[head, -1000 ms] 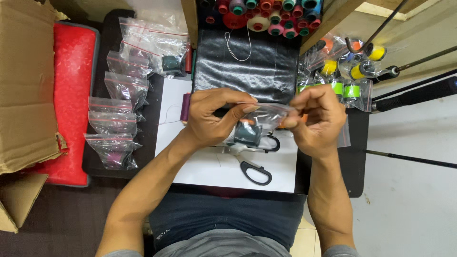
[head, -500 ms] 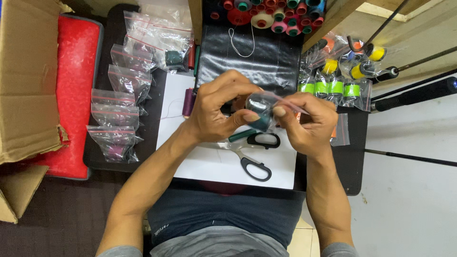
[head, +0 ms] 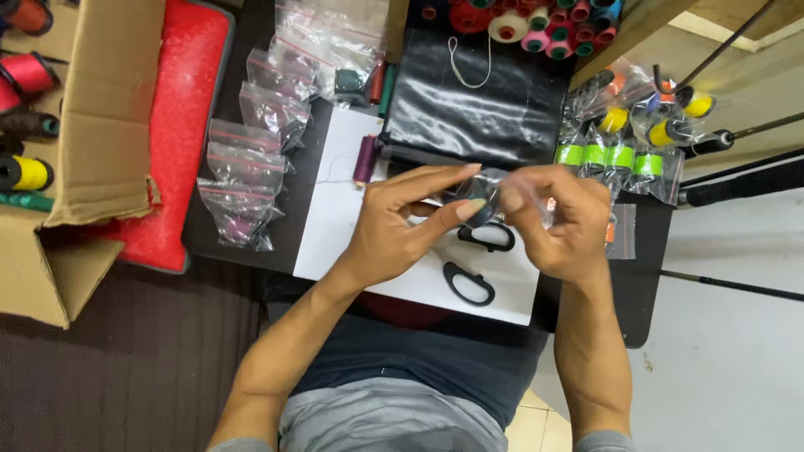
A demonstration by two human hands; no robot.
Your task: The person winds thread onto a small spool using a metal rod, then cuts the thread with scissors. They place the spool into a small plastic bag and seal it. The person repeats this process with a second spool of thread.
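Head view: a small clear bag [head: 486, 186] is pinched between left hand [head: 400, 224] and right hand [head: 559, 219]; black-handled scissors [head: 473, 264] are lying below.

A small clear zip bag [head: 490, 188] with a dark spool inside, held above white paper.

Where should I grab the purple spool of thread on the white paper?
Probably by its middle, coming straight down from above. The purple spool lies on its side on the white paper, left of the left hand, with bare paper on both long sides. So fingers can pinch its round sides. A loose thread trails off it.
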